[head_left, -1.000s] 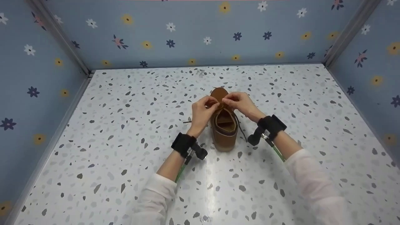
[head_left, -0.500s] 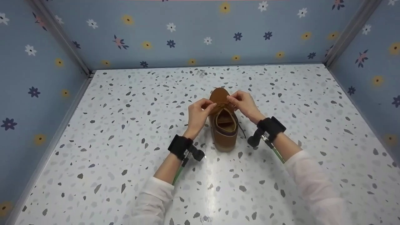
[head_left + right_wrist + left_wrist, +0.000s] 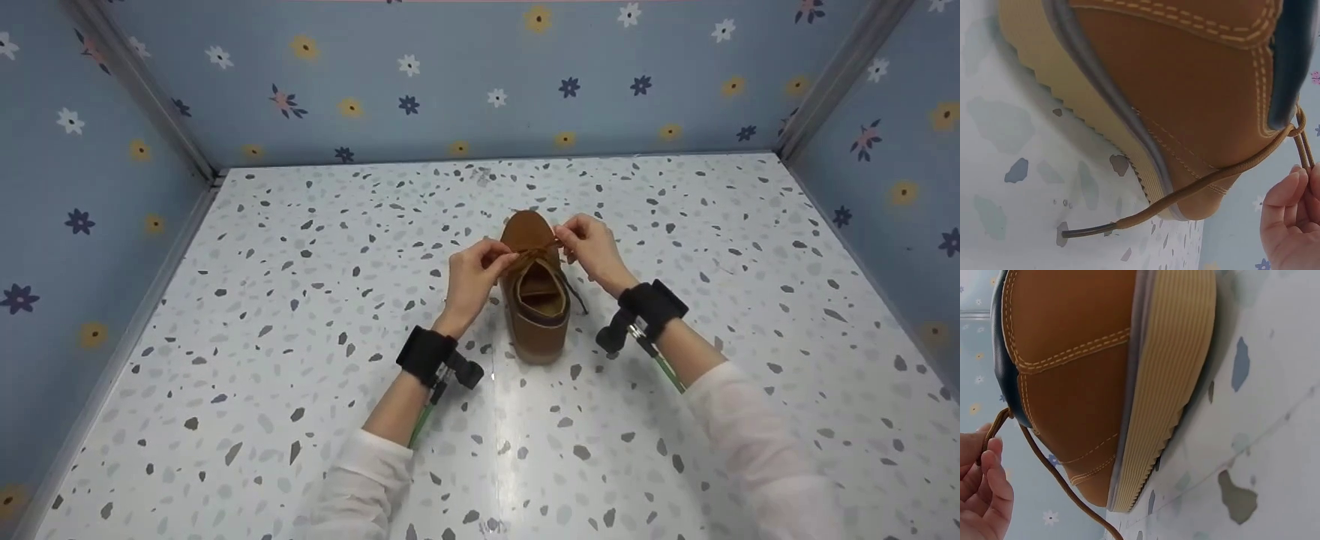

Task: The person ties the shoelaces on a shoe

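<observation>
A brown lace-up shoe (image 3: 541,341) stands upright on the speckled surface, toe pointing away from me. Its ribbed tan sole (image 3: 1176,343) and stitched side show in the left wrist view. Left of the laces, my left hand (image 3: 471,281) pinches a brown lace loop (image 3: 998,423) between thumb and fingers. My right hand (image 3: 596,251) pinches another lace loop (image 3: 1302,143) on the right, its two strands running from the knot. A loose lace end (image 3: 1185,194) hangs down the shoe's right side, and another lace end (image 3: 1067,486) hangs on the left.
The shoe stands on a white surface (image 3: 300,315) with grey speckles. Blue flowered panels (image 3: 480,67) enclose it at the back, left and right. Black wrist straps (image 3: 427,356) with small cameras and green cables are on both forearms.
My hands have drawn apart, the left one to the left and the right one up and right. The lace loops between them are stretched outward across the shoe. The shoe stays in place.
</observation>
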The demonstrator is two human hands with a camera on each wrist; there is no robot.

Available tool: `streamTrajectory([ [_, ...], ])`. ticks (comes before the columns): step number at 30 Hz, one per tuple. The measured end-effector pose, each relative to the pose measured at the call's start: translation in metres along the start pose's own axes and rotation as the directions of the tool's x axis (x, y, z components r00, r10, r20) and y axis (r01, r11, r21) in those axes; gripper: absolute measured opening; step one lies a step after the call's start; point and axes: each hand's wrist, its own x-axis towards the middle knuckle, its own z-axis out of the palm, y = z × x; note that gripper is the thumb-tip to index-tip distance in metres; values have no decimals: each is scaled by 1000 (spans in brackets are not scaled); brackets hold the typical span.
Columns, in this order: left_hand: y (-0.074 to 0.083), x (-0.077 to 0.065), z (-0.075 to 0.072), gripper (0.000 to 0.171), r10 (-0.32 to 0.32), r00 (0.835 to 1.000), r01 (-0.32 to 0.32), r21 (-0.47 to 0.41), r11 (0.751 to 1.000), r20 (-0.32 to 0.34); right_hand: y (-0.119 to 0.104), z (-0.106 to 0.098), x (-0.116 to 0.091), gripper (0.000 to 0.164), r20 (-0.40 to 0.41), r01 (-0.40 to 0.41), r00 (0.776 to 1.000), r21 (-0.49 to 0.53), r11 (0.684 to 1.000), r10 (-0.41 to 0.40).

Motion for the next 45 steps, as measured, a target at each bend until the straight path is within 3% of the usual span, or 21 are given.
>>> streamTrajectory([
  [11, -7, 2, -5, 10, -3, 997, -1, 47, 999, 75, -6, -4, -3, 22, -32, 82, 996, -69, 994, -84],
  [15, -5, 3, -9, 10, -10, 993, 6, 35, 999, 115, -6, -5, -4, 21, -41, 77, 996, -91, 993, -81],
  [24, -14, 2, -16, 14, -110, 959, 111, 9, 994, 260, -5, -7, -5, 21, -55, 37, 998, -91, 995, -42],
  [26, -2, 4, -24, 17, -124, 941, 138, -20, 990, 313, -5, -7, -5, 23, -49, 27, 998, -80, 996, -31],
  [31, 79, 12, -66, 18, -166, 885, 203, -39, 978, 434, -5, -9, -4, 23, -42, 46, 998, -110, 993, -51],
  [33, 98, 14, -75, 17, -170, 876, 199, -18, 980, 451, -4, -10, -4, 23, -44, 62, 997, -132, 989, -68],
  [39, 97, 16, -76, 15, -162, 855, 166, 36, 985, 493, -3, -12, -3, 20, -58, 88, 993, -223, 971, -103],
  [45, 99, 17, -76, 12, -144, 850, 140, 48, 989, 507, -2, -11, -3, 20, -52, 67, 995, -254, 965, -83],
])
